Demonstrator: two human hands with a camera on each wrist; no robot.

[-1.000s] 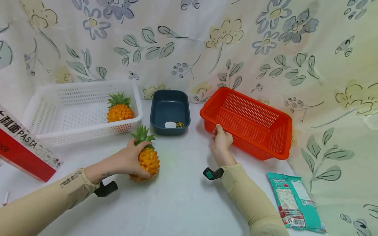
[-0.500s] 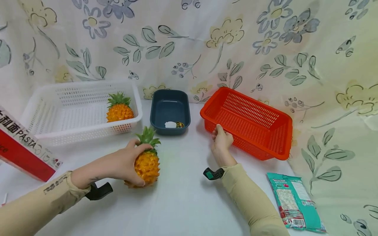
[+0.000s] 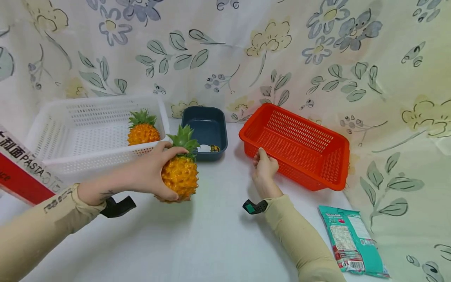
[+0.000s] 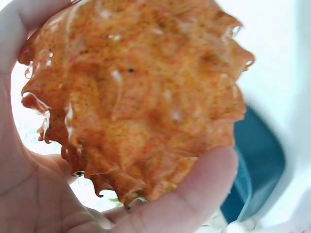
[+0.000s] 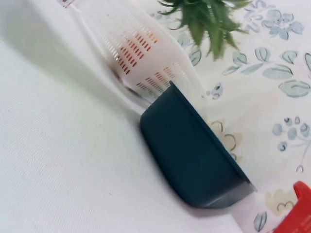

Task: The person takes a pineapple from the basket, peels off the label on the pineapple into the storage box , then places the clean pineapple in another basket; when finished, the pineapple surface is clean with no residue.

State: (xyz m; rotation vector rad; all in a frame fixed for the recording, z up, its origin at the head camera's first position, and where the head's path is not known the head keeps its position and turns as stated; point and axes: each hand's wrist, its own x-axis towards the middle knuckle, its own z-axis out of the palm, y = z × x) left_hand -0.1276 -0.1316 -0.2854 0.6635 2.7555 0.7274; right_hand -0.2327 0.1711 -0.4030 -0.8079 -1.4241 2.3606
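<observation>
In the head view my left hand grips an orange spiny pineapple with a green leafy crown, held above the white table. Close up in the left wrist view, the pineapple lies between the thumb and the other fingers. My right hand is at the near left rim of a red slotted basket, thumb on the rim and fingers curled against the side. A second pineapple sits at the right end of a white slotted basket.
A dark blue tub stands between the baskets, with small white and yellow-black items inside. At the left is a red and white pasta box. A teal packet lies at the lower right. A floral cloth hangs behind.
The left hand first drew the pineapple slightly nearer, then raised it up and to the right, where its crown now overlaps the blue tub. The right hand has stayed at the red basket.
</observation>
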